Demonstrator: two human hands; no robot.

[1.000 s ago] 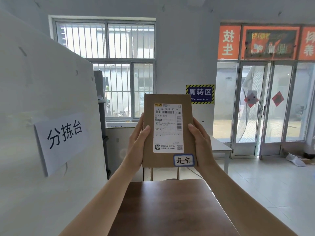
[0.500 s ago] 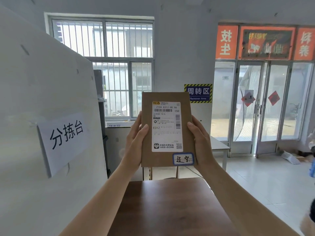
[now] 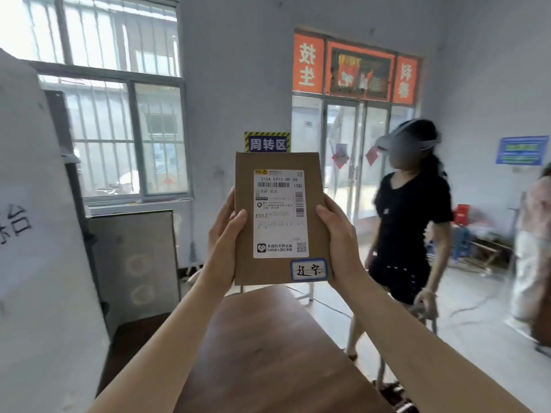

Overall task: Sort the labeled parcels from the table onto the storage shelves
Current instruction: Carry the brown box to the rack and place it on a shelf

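Parcel held upright in both hands above the table

The left hand (image 3: pixel 225 234) and right hand (image 3: pixel 340 234) clasp the brown parcel (image 3: pixel 280 217) by its side edges — fingers curled behind, thumbs on the front — label facing the camera, over the wooden table (image 3: pixel 268 353); a person in black (image 3: pixel 411 228) stands right.

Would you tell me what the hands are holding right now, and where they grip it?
Both hands hold one brown parcel upright above the table: the left hand clasps its left edge, the right hand its right edge, both along the lower half.
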